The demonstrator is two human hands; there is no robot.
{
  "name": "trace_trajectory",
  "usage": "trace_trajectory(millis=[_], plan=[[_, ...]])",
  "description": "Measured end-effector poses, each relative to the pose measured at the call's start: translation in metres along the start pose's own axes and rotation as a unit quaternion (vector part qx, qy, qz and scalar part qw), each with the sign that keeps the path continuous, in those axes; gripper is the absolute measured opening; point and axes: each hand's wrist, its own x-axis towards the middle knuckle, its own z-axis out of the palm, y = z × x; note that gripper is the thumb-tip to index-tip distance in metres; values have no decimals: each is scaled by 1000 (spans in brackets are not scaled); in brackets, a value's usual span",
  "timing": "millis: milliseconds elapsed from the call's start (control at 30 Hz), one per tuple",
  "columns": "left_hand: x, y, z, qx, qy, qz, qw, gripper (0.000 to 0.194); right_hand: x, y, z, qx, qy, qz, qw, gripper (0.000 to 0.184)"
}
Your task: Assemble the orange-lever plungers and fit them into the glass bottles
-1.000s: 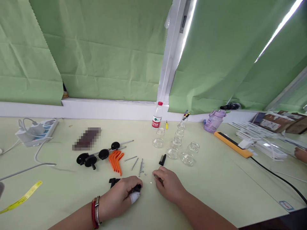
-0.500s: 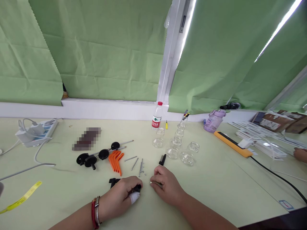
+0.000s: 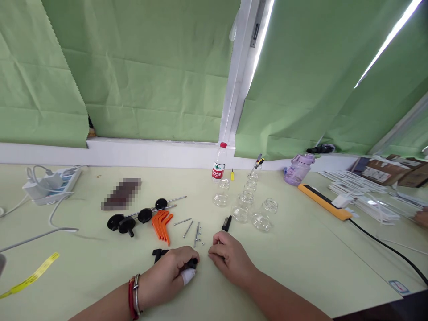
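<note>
My left hand (image 3: 170, 269) is closed around a black plastic part (image 3: 192, 263), whose round end shows by the fingertips. Another black piece (image 3: 159, 254) sticks out behind that hand, and I cannot tell whether the two are joined. Just to the right, my right hand (image 3: 232, 258) is held in a pinch close to the table, and what lies between its fingertips is hidden. Beyond it is a black part with a spring (image 3: 226, 223). Several long bolts (image 3: 187, 228) and small nuts (image 3: 199, 240) lie ahead of my hands, beside orange angled pieces (image 3: 162, 226).
Black discs on rods (image 3: 144, 216) lie to the left. Clear glass jars (image 3: 241, 209), a water bottle (image 3: 219, 165) and a yellow screwdriver (image 3: 232, 175) stand or lie farther back. At right are an orange power strip (image 3: 324, 203), a purple bottle (image 3: 298, 170) and another person's hand (image 3: 421, 217).
The shiny metal bit that showed between my right fingertips is now out of sight. My left hand stays put with the black part. The other person's hand at right has shifted slightly.
</note>
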Motion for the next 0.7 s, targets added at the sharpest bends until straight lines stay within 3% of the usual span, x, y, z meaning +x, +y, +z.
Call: trace_trajectory(millis=[200,367,700], plan=[[-1,1,1,3,3,4,1000,19,6,-19,-7,75,41,-50,995,19],[0,1,3,6,5,6,1000,16,11,-33,-2,127,30,-82,988,19],[0,-4,4,3,3,9,1000,15,10,-31,1,117,11,-97,988,20]])
